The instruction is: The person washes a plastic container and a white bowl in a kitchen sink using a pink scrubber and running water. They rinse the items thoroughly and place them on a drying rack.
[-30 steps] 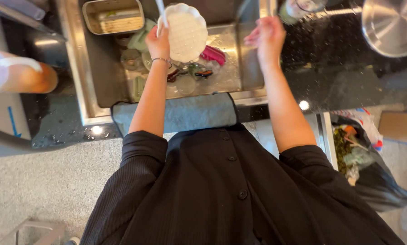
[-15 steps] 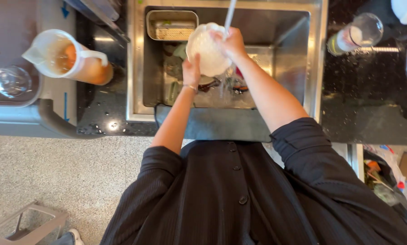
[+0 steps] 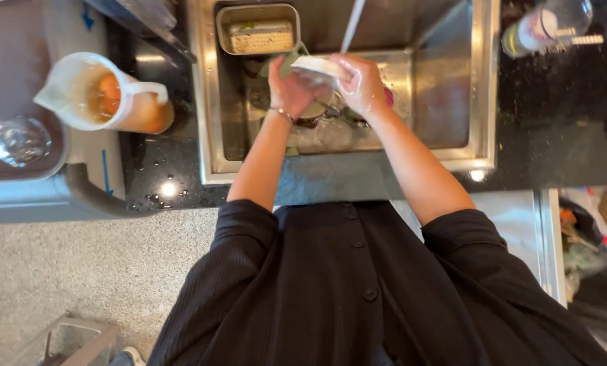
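1. Head view: left hand (image 3: 288, 88) and right hand (image 3: 362, 83) both closed on a white plate (image 3: 315, 66), held edge-on over the steel sink (image 3: 479, 102), just beside the falling water stream (image 3: 351, 26).
2. Left fingers wrap the plate's near edge; right hand, wet and glossy, grips the other side.
3. Plate looks rigid, breakable and slick when wet; best held by opposite rims with two hands, as here.
4. Under the hands: more dishes in the basin, details blurred. Metal tray (image 3: 258, 28) at the back of the sink.
5. Counter: white pitcher (image 3: 107, 95) with orange liquid well to the left, clear glass (image 3: 19, 141) beyond it.
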